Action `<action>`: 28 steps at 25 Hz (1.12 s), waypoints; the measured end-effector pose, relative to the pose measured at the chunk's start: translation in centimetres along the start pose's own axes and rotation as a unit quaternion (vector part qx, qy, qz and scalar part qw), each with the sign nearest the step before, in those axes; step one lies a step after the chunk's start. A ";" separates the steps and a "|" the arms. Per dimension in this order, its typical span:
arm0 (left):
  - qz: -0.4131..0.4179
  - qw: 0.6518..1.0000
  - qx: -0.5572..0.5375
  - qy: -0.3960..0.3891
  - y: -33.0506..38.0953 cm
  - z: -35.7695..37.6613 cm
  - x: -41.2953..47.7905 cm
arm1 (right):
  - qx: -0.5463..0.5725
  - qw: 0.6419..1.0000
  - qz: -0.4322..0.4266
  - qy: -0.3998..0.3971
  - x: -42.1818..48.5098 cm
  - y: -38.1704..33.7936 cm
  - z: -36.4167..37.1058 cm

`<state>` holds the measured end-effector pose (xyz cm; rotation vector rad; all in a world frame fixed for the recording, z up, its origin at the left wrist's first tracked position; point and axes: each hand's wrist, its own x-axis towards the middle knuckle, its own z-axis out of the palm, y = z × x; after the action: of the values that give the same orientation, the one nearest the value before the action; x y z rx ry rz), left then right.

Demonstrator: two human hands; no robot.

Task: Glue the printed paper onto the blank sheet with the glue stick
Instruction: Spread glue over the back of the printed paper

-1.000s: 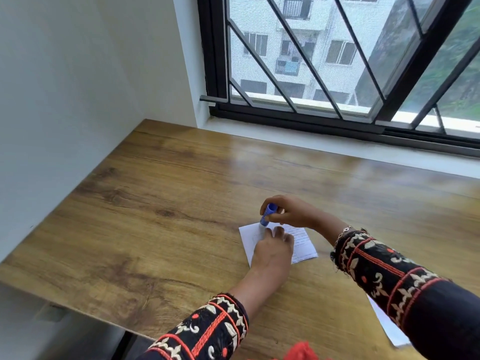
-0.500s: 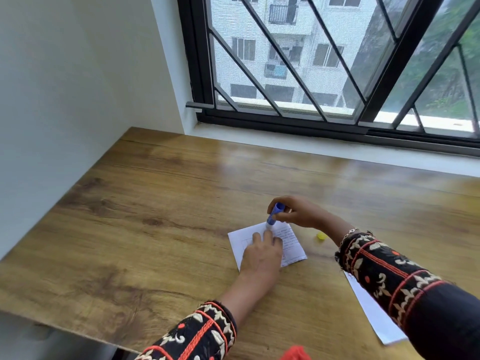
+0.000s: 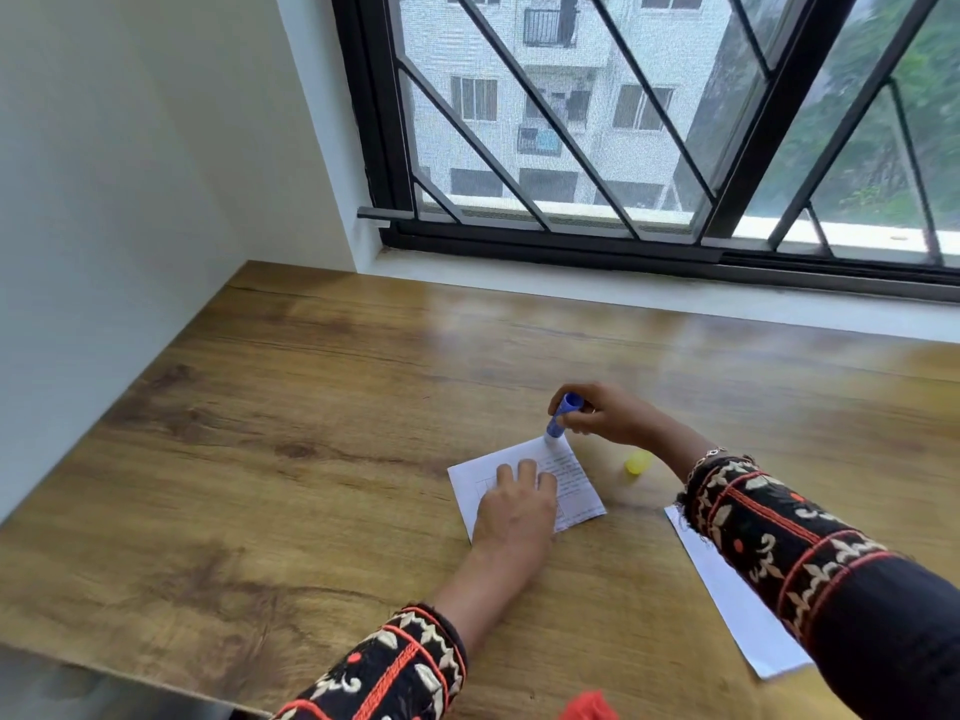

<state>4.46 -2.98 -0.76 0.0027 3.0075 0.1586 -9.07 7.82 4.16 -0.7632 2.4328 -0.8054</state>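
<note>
Down on the wooden desk (image 3: 311, 407), beneath the barred window (image 3: 649, 122). Left hand (image 3: 514, 504) flat and spread on the printed paper (image 3: 574, 478), fingers pressing it to the wood, gripping nothing. Right hand (image 3: 605, 415) closed round the blue glue stick (image 3: 561, 415), barrel tilted, top leaning away toward the right, tip down on the far corner of that paper. Hands near each other but not touching, glue stick just beyond the left fingertips. Faint lines of text showing on the paper's right part, too small to read. Yellow cap (image 3: 638, 463) sitting on the desk just right of the paper, by the right wrist, clear of both. Blank sheet (image 3: 727, 600) lying off to the right, well apart from the printed piece, partly under the embroidered right sleeve (image 3: 769, 532). Matching sleeve (image 3: 395, 667) on the left forearm at the near edge. A scrap of something red (image 3: 589, 708) at the very bottom, cannot tell what.
</note>
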 end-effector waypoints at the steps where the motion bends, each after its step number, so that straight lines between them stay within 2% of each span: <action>1: 0.001 1.000 0.001 0.001 0.0 0.0 0.0 | 0.002 1.000 0.001 0.003 -0.1 0.1 0.0; 10: 0.003 1.000 -0.001 0.008 0.0 0.1 0.1 | -0.009 0.999 -0.002 0.053 -1.3 0.8 0.5; 28: 0.010 1.000 -0.005 0.007 -0.2 0.0 0.2 | -0.052 0.994 -0.013 0.090 -6.1 1.9 2.0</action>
<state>4.26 -3.19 -0.83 0.0300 3.0216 0.1776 -4.09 12.12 3.00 -0.7930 2.6492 -0.7930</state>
